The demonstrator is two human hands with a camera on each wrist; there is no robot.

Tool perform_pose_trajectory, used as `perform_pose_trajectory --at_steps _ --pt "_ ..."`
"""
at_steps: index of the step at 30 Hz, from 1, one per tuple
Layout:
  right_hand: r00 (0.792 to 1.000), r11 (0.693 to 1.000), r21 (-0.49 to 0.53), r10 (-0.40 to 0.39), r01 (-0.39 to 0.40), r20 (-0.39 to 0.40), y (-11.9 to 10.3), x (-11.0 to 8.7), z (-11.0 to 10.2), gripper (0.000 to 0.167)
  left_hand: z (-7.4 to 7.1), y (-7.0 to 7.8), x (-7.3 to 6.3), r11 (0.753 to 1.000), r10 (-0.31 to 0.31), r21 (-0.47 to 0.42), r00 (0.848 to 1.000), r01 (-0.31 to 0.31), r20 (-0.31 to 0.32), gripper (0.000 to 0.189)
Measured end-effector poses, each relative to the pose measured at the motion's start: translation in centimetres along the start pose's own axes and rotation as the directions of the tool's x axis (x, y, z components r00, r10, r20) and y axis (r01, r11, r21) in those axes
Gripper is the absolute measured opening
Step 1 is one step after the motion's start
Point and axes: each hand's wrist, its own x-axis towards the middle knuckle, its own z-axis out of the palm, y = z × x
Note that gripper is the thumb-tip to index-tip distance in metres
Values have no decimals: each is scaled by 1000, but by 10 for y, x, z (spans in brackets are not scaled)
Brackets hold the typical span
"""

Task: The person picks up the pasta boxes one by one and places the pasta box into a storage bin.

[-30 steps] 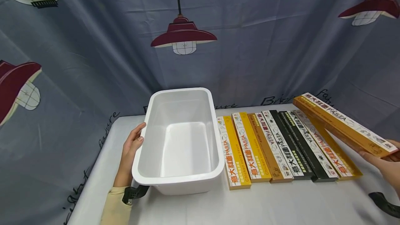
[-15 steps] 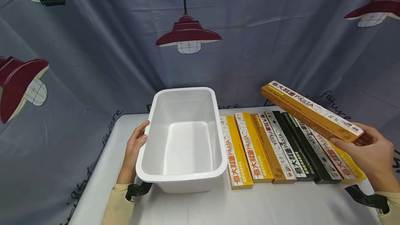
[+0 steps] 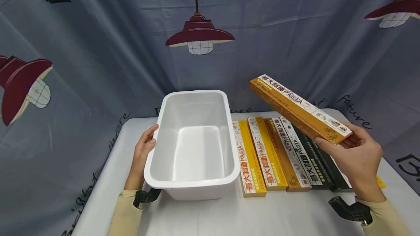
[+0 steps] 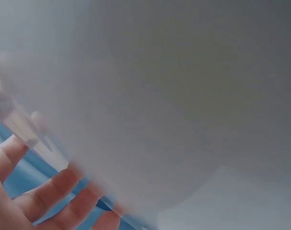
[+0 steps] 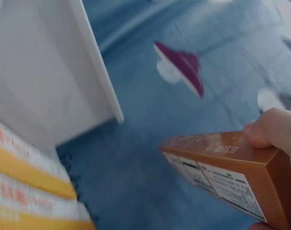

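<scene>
My right hand (image 3: pixel 356 156) grips the near right end of an orange-brown pasta box (image 3: pixel 300 108) with a white top, thumb on its near side. That box is raised and tilted, its far end pointing up and left above the row of boxes. In the right wrist view, the thumb lies on the pasta box (image 5: pixel 222 167). A white plastic bin (image 3: pixel 191 185) stands with nothing in it, left of the boxes. My left hand (image 3: pixel 142 156) touches its left side below the rim; the left wrist view has its fingers (image 4: pixel 54 191) along the outer wall.
Several pasta boxes lie side by side right of the bin: yellow (image 3: pixel 251 159), orange-brown (image 3: pixel 279 148) and black (image 3: pixel 315 163). The right forearm hides the row's right end. A grey-blue curtain (image 3: pixel 131 46) printed with lamps hangs behind the white table (image 3: pixel 203 217).
My right hand has come in from the right edge, carrying the orange-brown pasta box left and upward over the row. The left hand stays against the bin; the view has shifted slightly.
</scene>
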Motion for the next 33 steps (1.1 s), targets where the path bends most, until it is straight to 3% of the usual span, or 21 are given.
perform_pose_trajectory --at_steps 3,7,15,21,27,33 --pt "993 992 31 -121 121 -3 -15 -8 10 70 0 0 0 1000 -3 -5 1000 3 -1 50" --pt "979 974 104 -203 200 13 -35 -18 19 68 2 0 1 1000 1 -24 1000 -1 9 50" --pt "948 946 184 -291 266 129 -69 -38 46 67 3 1 1 999 19 -37 1000 -19 2 49" --pt "918 918 230 -363 323 158 -78 -52 74 69 2 2 2 1000 -20 -15 1000 20 -8 49" --pt "897 909 259 -386 328 218 -84 -66 94 67 2 2 2 1000 -6 -17 1000 6 -13 50" --pt "881 893 280 -418 353 221 -89 -72 105 67 1 2 2 1000 -4 -9 1000 4 -3 52"
